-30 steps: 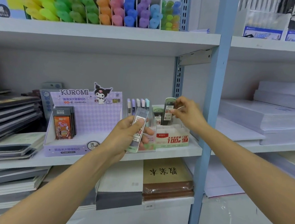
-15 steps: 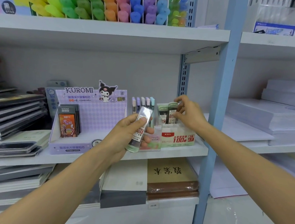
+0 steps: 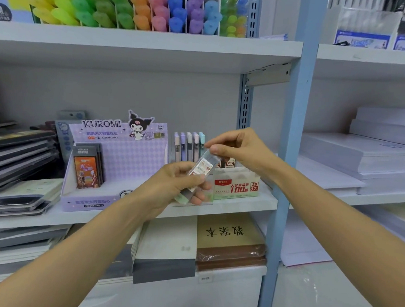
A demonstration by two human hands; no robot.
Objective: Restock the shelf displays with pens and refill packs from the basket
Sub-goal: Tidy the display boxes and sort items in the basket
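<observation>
Refill pack (image 3: 201, 167): slim clear case with a red-and-white label, held in the air just right of the Kuromi display (image 3: 132, 164), both hands on it. Left to right:

Far left of the Kuromi display are stacked dark notebooks (image 3: 15, 153), lying flat. They play no part in this step.

The display itself is a stepped purple box. A few orange-card packs (image 3: 87, 171) stand upright at its left end and the rest of the tier is bare. It looks understocked, but I judge the pack in hand isn't meant for it.

Next, the left hand (image 3: 169, 187), just right of the display's front corner. Fingers are curled round the pack's lower half, thumb over the front. I can't tell whether it holds one case or several. The pack is tilted, top end up and to the right, which presents that end to the right hand (image 3: 235, 148).

Behind the pack, right of the display, a row of pastel cases (image 3: 188, 145) stands upright in a clear holder.

The right hand is further right and a bit higher. Thumb and forefinger pinch the pack's top end, other fingers loosely curled. A tip pinch makes sense — it leaves the body free to drop upright into a slot.

Below that hand is the red-label box (image 3: 236, 186) on the shelf (image 3: 241, 204), with similar cases upright inside — the likely destination. I'd call this a hand-to-hand transfer; the pack is not yet in the box. The basket is not in view.
</observation>
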